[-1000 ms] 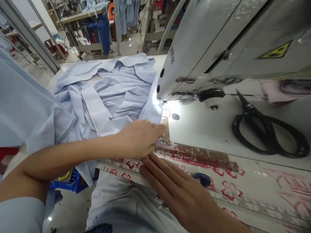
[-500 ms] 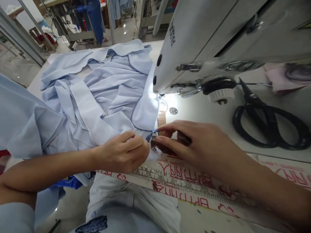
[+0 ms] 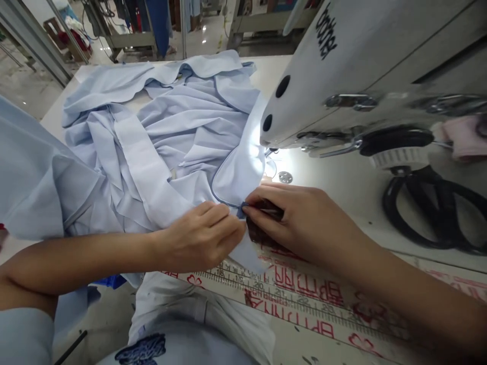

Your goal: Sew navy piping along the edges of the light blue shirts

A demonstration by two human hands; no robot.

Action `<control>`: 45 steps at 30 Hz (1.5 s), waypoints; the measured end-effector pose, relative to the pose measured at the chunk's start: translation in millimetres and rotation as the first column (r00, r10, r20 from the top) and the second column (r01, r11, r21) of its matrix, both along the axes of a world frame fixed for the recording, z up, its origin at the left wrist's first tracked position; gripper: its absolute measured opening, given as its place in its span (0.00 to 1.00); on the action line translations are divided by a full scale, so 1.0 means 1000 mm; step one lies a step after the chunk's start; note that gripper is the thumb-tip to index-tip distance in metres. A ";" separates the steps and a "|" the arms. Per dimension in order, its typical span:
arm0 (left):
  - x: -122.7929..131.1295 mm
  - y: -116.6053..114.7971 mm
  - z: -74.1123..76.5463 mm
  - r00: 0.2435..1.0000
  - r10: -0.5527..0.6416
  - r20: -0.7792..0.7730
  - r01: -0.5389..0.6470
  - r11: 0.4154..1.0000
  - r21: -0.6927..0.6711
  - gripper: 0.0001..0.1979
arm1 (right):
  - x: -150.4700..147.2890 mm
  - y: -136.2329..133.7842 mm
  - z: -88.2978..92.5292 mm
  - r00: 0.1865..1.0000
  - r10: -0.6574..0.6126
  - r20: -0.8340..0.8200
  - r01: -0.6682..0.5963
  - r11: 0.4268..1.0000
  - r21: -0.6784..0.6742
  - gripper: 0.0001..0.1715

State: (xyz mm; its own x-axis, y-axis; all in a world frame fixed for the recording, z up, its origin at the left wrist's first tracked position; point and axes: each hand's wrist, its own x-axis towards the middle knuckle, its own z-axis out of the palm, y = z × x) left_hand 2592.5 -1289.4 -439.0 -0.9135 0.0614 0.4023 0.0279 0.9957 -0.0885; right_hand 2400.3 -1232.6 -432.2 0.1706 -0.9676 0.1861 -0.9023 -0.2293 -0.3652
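Observation:
A light blue garment (image 3: 167,137) lies heaped on the sewing table, left of the white sewing machine (image 3: 365,71). A rounded piece with dark blue piping (image 3: 238,175) sits by the machine's needle area. My left hand (image 3: 201,235) pinches the fabric edge at the end of the piping. My right hand (image 3: 297,218) meets it from the right, fingers pinched on the same piping end. Both hands rest just in front of the machine's foot.
Black scissors (image 3: 437,213) lie on the table right of the machine. A printed measuring tape strip (image 3: 297,299) runs along the table's front edge. A pink cloth (image 3: 462,137) sits at far right. Other sewing stations stand behind.
My right hand came up from the table's front edge to the piping end and pinched it. My left hand went from flat on the fabric to a pinch. The view shifted closer to the machine.

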 end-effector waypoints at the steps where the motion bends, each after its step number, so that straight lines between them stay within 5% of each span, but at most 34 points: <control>1: -0.001 0.001 0.000 0.999 0.047 0.025 -0.047 0.999 0.027 0.06 | -0.002 0.001 0.000 1.000 -0.008 -0.024 0.007 0.999 -0.031 0.07; 5: -0.002 -0.001 -0.002 0.997 0.025 0.068 -0.030 0.997 0.076 0.08 | -0.010 0.011 0.002 0.981 -0.031 -0.194 -0.033 0.948 -0.317 0.06; 11: 0.000 -0.003 -0.007 0.998 0.033 0.058 -0.038 0.995 0.091 0.08 | -0.008 0.015 0.001 0.885 0.143 -0.443 -0.319 0.879 -0.355 0.14; 15: 0.000 -0.007 -0.005 0.998 0.032 0.055 -0.037 0.995 0.092 0.08 | -0.009 0.014 0.005 0.964 0.059 -0.261 -0.178 0.870 -0.459 0.05; 20: -0.004 -0.017 -0.002 0.998 -0.005 0.056 0.002 0.999 0.048 0.09 | -0.016 0.018 0.008 0.899 0.230 -0.372 -0.361 0.871 -0.334 0.08; 25: -0.005 -0.019 -0.003 0.999 -0.032 0.021 0.032 0.999 -0.024 0.07 | -0.013 0.021 0.000 0.876 0.139 -0.463 -0.334 0.866 -0.372 0.10; 31: -0.005 -0.016 -0.004 0.998 -0.041 -0.049 0.035 0.993 -0.115 0.05 | -0.013 0.020 -0.003 0.885 0.191 -0.424 -0.367 0.846 -0.386 0.13; 45: -0.005 -0.022 0.000 0.994 -0.098 0.047 0.094 0.993 0.073 0.08 | -0.020 0.026 -0.023 0.903 0.338 -0.264 -0.418 0.829 -0.371 0.14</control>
State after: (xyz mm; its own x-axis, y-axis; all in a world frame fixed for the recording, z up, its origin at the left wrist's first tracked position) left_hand 2587.5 -1311.2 -438.5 -0.9239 0.1227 0.3625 0.1261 0.9919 -0.0146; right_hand 2379.8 -1206.9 -455.5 0.5763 -0.6614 0.4800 -0.7534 -0.6576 -0.0016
